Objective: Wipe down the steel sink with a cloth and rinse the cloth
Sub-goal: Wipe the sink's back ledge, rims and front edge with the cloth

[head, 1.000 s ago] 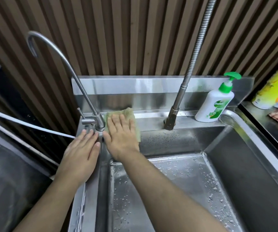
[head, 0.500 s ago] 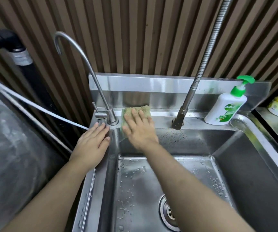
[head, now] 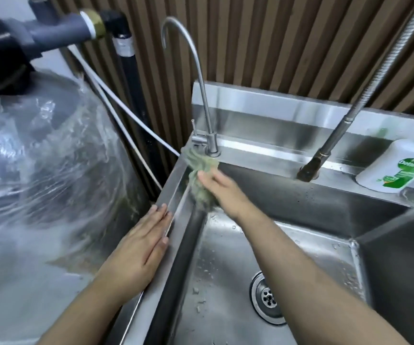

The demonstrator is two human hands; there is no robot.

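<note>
My right hand [head: 222, 192] presses the green cloth [head: 199, 179] into the sink's [head: 313, 202] back-left corner, fingers fairly straight. Cloth is bunched and reaches up over the rim to the base of the thin curved tap [head: 211, 141]. Left hand [head: 141, 247] lies flat on the left rim, fingers together. Basin is wet, with droplets around the drain [head: 268, 298]. Spring-hose tap [head: 345, 125] and soap bottle [head: 397, 168] sit on the back ledge, right side. Plastic-wrapped tank [head: 41, 158] stands left of the sink.
</note>
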